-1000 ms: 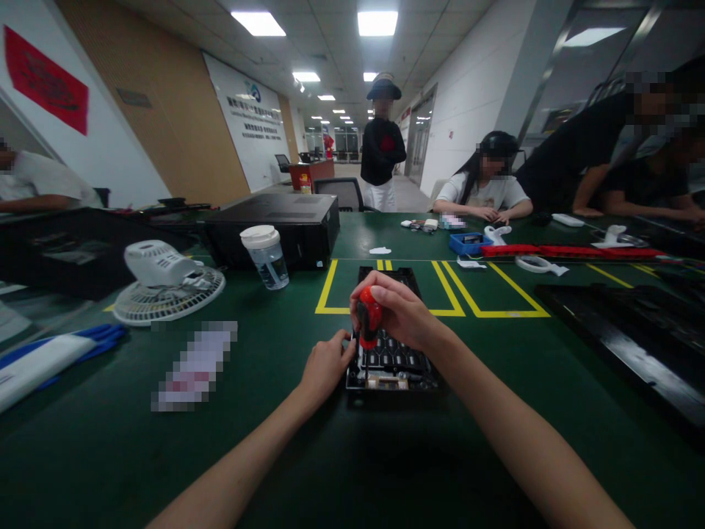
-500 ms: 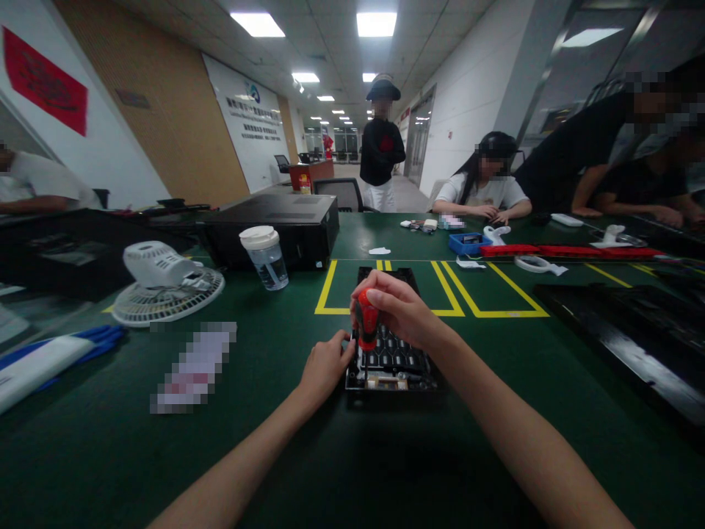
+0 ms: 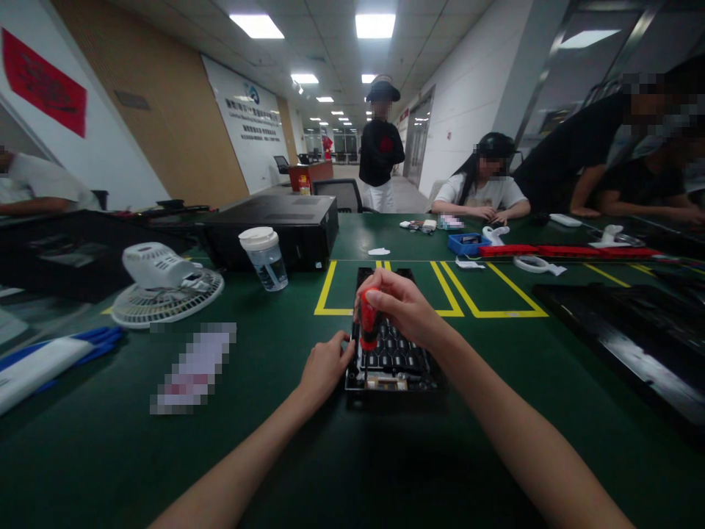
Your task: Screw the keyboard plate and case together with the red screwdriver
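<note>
A black electronics unit [image 3: 392,360] with rows of dark cells lies open on the green table, in front of me. My right hand [image 3: 402,305] is wrapped around the red handle of a screwdriver [image 3: 369,328], held upright with its tip down at the unit's near left corner. My left hand [image 3: 324,364] rests against the unit's left edge, fingers curled and pinched near the screwdriver's shaft; whether it holds anything is hidden.
A white desk fan [image 3: 165,283] lies at the left, with a clear bottle [image 3: 265,257] and a black computer case [image 3: 280,224] behind. Yellow tape lines [image 3: 485,297] mark the table. Black panels [image 3: 622,323] sit at the right. Other people sit and stand at the far side.
My right hand has turned slightly on the screwdriver handle, showing more of the red grip. My left hand and the unit have stayed put.
</note>
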`<action>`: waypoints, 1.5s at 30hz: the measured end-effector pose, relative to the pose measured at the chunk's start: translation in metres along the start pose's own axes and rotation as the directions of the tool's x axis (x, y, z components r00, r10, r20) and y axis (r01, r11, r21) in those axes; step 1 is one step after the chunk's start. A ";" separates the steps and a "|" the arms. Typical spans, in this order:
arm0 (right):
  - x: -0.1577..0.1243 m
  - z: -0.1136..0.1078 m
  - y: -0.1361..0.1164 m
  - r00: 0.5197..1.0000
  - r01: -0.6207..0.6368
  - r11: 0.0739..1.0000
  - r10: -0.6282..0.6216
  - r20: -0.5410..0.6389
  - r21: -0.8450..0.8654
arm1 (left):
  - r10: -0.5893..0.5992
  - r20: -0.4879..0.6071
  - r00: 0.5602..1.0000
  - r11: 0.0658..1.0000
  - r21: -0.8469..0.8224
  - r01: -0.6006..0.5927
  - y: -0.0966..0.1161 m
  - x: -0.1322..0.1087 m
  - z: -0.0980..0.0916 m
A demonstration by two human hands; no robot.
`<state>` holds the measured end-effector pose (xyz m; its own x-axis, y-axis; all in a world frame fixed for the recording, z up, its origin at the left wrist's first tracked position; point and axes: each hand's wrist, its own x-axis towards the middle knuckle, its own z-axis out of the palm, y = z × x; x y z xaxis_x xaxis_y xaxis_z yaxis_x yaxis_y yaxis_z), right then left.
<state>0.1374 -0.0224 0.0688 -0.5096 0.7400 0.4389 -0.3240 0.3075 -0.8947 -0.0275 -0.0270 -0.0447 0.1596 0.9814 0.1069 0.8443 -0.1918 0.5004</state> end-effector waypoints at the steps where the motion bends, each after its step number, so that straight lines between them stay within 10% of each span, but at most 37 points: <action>1: 0.000 0.000 0.000 1.000 0.000 1.000 0.000 -0.006 -0.008 | 0.000 -0.001 1.000 1.000 0.004 0.000 0.000 0.000 0.000; 45: -0.005 0.017 -0.007 0.940 0.066 0.846 -0.230 -0.250 -0.529 | -0.005 0.009 1.000 1.000 0.028 0.005 0.004 -0.001 -0.002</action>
<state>0.1286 -0.0378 0.0741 -0.2052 0.7748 0.5980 0.1142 0.6258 -0.7716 -0.0256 -0.0292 -0.0409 0.1599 0.9823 0.0972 0.8593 -0.1869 0.4762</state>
